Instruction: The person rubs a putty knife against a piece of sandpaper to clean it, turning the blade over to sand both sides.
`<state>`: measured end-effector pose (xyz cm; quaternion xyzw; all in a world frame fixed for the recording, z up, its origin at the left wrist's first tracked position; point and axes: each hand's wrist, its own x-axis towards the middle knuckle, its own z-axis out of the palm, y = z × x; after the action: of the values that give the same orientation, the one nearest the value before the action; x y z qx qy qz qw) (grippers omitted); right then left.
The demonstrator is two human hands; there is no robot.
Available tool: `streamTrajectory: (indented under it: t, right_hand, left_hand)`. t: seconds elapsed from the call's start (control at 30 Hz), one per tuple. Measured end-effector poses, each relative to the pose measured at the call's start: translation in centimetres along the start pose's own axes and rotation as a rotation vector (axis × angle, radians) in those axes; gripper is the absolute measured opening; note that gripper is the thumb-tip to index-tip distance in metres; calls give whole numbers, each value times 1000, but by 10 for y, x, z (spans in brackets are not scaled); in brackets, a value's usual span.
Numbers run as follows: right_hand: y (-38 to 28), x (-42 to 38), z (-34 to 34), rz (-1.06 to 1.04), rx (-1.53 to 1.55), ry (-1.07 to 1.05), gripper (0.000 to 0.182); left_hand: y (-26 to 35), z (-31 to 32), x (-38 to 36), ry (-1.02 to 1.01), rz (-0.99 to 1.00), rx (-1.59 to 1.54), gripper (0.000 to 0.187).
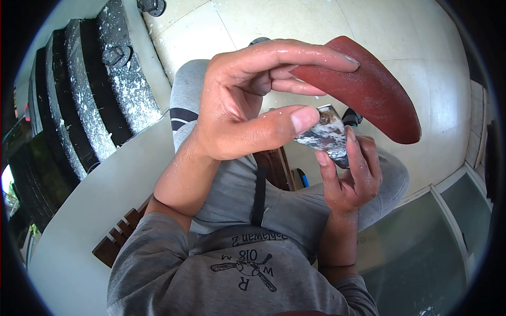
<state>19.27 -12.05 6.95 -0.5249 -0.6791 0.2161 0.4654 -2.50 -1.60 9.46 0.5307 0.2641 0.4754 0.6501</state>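
Sitting with two grey trouser legs (221,192) spread wide, one thing in each grip.
At twelve o'clock, the left hand (237,102) grasps one curved red piece (377,95) at two o'clock; at three, the right hand (353,181) pinches one white-flecked dark piece (331,132), just below the red one, the left thumb (274,127) overlapping its edge.

the left hand (240,97) holds a curved red piece (377,100) at two o'clock, forefinger across it; the right hand (354,184), just past three o'clock, grips a white-smeared grey piece (331,132). white-flecked dark steps (134,97) lie at ten o'clock.
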Motion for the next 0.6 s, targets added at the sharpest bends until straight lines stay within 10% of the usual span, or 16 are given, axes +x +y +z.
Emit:
streamTrajectory:
  t: [0.6]
  right_hand:
    - [-4, 3, 1, 46, 179, -118, 49]
  left_hand:
    - [6, 3, 7, 43, -208, -151, 79]
